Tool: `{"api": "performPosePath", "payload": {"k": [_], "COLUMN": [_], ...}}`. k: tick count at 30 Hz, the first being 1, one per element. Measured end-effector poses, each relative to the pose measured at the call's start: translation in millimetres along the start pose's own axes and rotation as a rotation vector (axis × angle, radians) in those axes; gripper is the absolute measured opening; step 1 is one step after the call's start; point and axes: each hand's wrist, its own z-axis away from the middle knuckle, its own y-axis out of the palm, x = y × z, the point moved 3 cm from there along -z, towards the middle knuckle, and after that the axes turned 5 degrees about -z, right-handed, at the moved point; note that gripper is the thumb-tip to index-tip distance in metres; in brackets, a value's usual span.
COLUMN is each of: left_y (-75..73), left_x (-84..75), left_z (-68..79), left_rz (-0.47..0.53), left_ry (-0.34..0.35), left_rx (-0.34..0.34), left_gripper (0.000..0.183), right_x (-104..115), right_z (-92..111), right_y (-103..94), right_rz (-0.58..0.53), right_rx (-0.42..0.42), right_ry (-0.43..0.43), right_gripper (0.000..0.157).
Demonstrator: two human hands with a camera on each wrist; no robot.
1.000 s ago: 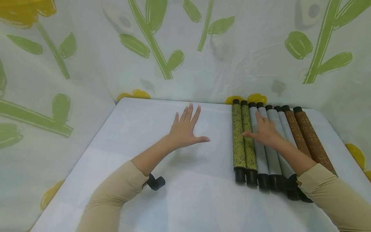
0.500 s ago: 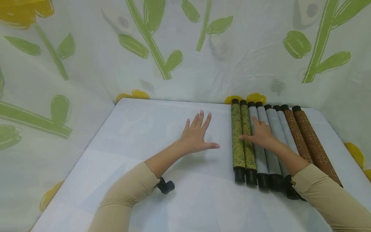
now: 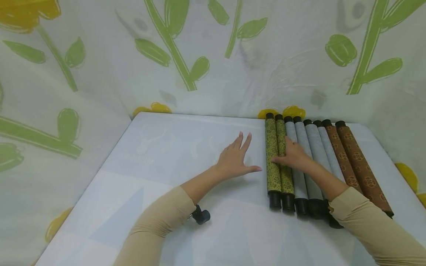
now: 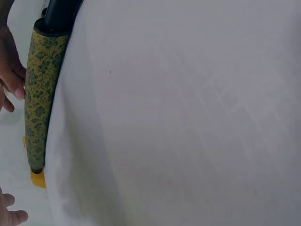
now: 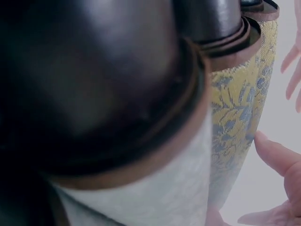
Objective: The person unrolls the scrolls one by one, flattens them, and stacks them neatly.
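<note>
Two yellow scrolls with a dark floral pattern lie side by side on the white table, the outer yellow scroll (image 3: pixel 273 159) leftmost and the inner yellow scroll (image 3: pixel 287 181) beside it. My right hand (image 3: pixel 295 157) is over them: its thumb reaches across to the outer one, its fingers come down by the inner one's right side. Black knobs cap the scrolls' ends, seen close in the right wrist view, where a thumb (image 5: pixel 273 153) is right at a yellow scroll's edge. My left hand (image 3: pixel 233 160) hovers left of the row, fingers spread, thumb pointing at the scrolls.
Right of the yellow scrolls lie several pale grey scrolls (image 3: pixel 318 142) and two brown patterned ones, the outer brown scroll (image 3: pixel 366 168) rightmost. A flower-print cloth (image 3: pixel 233 88) rises behind the table (image 3: pixel 133 207). A black wrist device (image 3: pixel 201 215) hangs under the left sleeve.
My left hand has moved right and a little nearer, toward the scrolls. My right hand has shifted left from the grey scrolls onto the yellow ones. The scrolls lie where they were.
</note>
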Motion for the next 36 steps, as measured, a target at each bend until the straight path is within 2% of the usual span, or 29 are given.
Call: {"api": "performPosePath", "payload": {"k": [3, 9, 17, 22, 28, 36], "left_y": [6.3, 18.1, 27.7, 30.8, 30.7, 30.8], "left_x": [-3.5, -11.8, -22.8, -30.9, -38.7, -45.2], "left_z": [-2.8, -5.6, -9.7, -13.2, -18.5, -29.5], "left_rz": [0.003, 0.003, 0.086, 0.151, 0.272, 0.314], "left_ry": [0.005, 0.018, 0.017, 0.005, 0.000, 0.004], "left_rx": [-0.014, 0.006, 0.027, 0.065, 0.105, 0.094], "left_gripper": [0.111, 0.109, 0.109, 0.107, 0.104, 0.101], "right_x": [0, -3, 0, 2, 3, 6], "right_z": [1, 3, 0, -1, -2, -3], "right_y": [-0.6, -0.4, 1.5, 1.9, 1.2, -2.1], "right_rz": [-0.009, -0.049, -0.021, -0.001, 0.014, 0.004], "right_rx": [0.007, 0.031, 0.044, 0.058, 0.067, 0.093], "right_ry": [0.007, 0.016, 0.029, 0.066, 0.069, 0.037], "right_gripper": [0.103, 0.102, 0.099, 0.097, 0.096, 0.095]}}
